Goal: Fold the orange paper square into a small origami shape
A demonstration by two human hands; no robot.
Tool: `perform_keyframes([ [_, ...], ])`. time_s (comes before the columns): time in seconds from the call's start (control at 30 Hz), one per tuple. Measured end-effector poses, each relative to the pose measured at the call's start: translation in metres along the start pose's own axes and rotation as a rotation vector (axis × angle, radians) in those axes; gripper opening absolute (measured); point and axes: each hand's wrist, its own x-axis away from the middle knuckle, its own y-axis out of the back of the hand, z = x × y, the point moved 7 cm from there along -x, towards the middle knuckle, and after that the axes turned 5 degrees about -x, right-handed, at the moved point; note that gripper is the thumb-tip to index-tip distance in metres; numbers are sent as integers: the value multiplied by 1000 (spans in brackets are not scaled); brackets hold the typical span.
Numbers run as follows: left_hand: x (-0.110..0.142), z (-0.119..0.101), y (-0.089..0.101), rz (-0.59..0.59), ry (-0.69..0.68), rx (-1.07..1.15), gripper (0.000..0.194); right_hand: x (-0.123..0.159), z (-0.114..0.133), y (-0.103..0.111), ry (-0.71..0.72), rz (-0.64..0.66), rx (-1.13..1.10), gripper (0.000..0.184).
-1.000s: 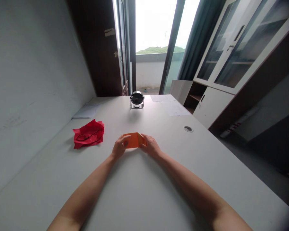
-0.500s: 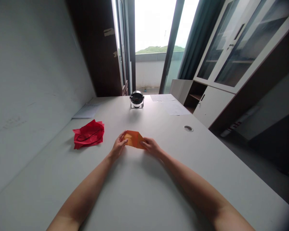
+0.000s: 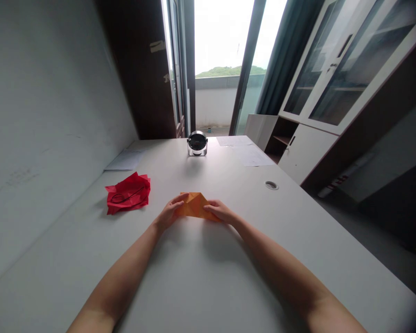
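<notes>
A folded sheet of orange paper (image 3: 195, 206) is held up between my two hands, just above the white table (image 3: 194, 277). Creases and overlapping flaps show across its middle, with a slanted fold on the right side. My left hand (image 3: 170, 212) pinches the paper's left end, thumb in front and fingers along the top. At the right end, my right hand (image 3: 221, 211) grips it with thumb and fingers. The fingertips behind the paper are hidden.
Crumpled red paper (image 3: 129, 193) with a thin dark cord on it lies to the left. A round black-and-silver device (image 3: 197, 143) stands at the far edge. White sheets (image 3: 253, 155) lie at the back right, near a cable hole (image 3: 271, 185). A wall (image 3: 55, 138) borders the left.
The orange paper has come slightly lower and now shows more creased flaps, spreading wider to the right. My left fingers have moved over its top edge. The red paper stays put.
</notes>
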Motion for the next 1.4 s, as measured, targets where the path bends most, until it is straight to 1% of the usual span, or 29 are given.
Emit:
perform_keyframes([
  [0.07, 0, 2, 1, 6, 32, 0, 51, 0, 3, -2, 33, 11, 0, 49],
  [0.13, 0, 3, -1, 34, 59, -2, 55, -1, 7, -2, 90, -16, 24, 50],
  [0.2, 0, 4, -4, 53, 68, -9, 60, -2, 10, 0, 151, -84, 82, 47],
  [0.3, -1, 6, -7, 41, 42, -48, 64, -3, 10, 3, 206, -204, 212, 38],
  [0.43, -3, 10, -10, 30, 33, -175, 60, -4, 8, 3, 239, -286, 364, 33],
  [0.57, -3, 8, -13, 37, -20, -274, 49, -1, 10, 6, 262, -329, 471, 36],
  [0.63, -3, 7, -14, 45, -34, -307, 47, 0, 11, 9, 264, -344, 516, 38],
  [0.73, -3, 13, -13, 62, 13, -332, 52, 0, 9, 12, 253, -352, 567, 42],
  [0.83, -4, 17, -10, 62, 33, -331, 57, -3, 5, 16, 235, -366, 564, 44],
  [0.93, -5, 20, -8, 64, 31, -324, 59, -6, 0, 20, 214, -374, 517, 44],
  [1.0, -6, 21, -8, 49, 15, -327, 57, -7, -3, 23, 208, -378, 501, 42],
  [1.07, -7, 20, -10, 45, -15, -338, 55, -7, -3, 25, 212, -392, 524, 40],
  [1.13, -7, 17, -14, 73, -38, -362, 56, -6, -2, 25, 222, -403, 566, 39],
  [1.23, -4, 12, -24, 154, -36, -401, 56, -4, 2, 22, 231, -392, 605, 36],
  [1.3, 0, 10, -28, 192, -3, -446, 51, -3, 5, 16, 235, -357, 620, 36],
  [1.33, 1, 10, -29, 195, 23, -479, 50, -2, 6, 12, 238, -332, 633, 35],
  [1.4, 3, 10, -26, 151, 56, -550, 47, -1, 9, 2, 247, -269, 675, 33],
])
